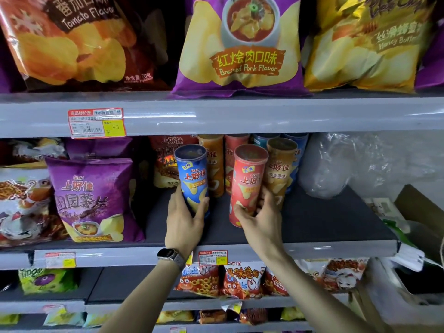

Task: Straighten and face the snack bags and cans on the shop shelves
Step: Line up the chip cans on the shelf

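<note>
The blue can (192,181) and red can (247,188) carry yellow crisp motifs; orange can (280,169); purple bag (93,200), white lettering; grey shelf (264,114); price label (97,122), red-bordered with yellow panel.

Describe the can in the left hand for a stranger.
Find the middle shelf, below the purple Braised Pork bag. Among its cans, take the front-left one, held by the left hand. It is the blue can; the red can is beside it.
</note>
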`<state>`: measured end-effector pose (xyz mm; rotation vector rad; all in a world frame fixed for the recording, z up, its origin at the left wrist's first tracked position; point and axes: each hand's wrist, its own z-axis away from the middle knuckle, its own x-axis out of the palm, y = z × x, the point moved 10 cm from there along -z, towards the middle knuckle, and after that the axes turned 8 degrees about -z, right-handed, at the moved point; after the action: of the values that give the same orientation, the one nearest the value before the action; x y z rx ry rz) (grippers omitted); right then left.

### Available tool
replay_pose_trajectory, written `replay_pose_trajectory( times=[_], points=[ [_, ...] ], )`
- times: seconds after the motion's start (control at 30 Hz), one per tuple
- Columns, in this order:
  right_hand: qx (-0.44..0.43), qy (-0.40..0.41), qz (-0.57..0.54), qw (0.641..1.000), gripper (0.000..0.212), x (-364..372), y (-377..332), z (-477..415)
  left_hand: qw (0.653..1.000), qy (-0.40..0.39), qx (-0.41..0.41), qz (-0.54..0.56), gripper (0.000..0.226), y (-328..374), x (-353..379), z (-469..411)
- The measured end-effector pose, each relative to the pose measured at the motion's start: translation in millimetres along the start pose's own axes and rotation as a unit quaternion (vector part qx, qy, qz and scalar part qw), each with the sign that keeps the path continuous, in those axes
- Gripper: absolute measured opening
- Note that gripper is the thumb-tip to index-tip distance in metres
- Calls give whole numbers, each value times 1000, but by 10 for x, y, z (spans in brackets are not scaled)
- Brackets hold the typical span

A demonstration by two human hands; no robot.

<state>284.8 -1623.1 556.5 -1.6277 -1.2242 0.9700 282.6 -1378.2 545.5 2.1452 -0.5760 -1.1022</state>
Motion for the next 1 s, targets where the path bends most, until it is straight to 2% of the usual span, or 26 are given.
replay_pose_trajectory(
  times=[0.3, 0.57, 0.73, 0.8, 0.9, 0.93, 1.0],
  points=[
    [-37, 39, 76, 996, 66, 244, 75, -312, 1000, 8, 0, 8, 66, -43, 22, -10],
    [-44, 20, 102, 994, 71, 296, 123, -379, 1000, 13, 2, 9, 65, -48, 23, -11],
    [-26, -23, 130, 991, 84, 231, 203, -241, 1000, 12, -4, 9, 66, -72, 29, -12],
    [-41, -26, 136, 989, 71, 125, 139, -132, 1000, 13, -4, 7, 66, -72, 25, -18],
    [-80, 39, 130, 988, 38, -196, 18, -43, 1000, 12, -8, 4, 66, -79, 29, -23],
    [-84, 67, 127, 986, 35, -313, 7, -54, 1000, 12, -12, 4, 65, -77, 29, -19],
    [-73, 117, 126, 982, 43, -502, 27, -130, 1000, 10, -17, 7, 65, -69, 25, -16]
  ],
)
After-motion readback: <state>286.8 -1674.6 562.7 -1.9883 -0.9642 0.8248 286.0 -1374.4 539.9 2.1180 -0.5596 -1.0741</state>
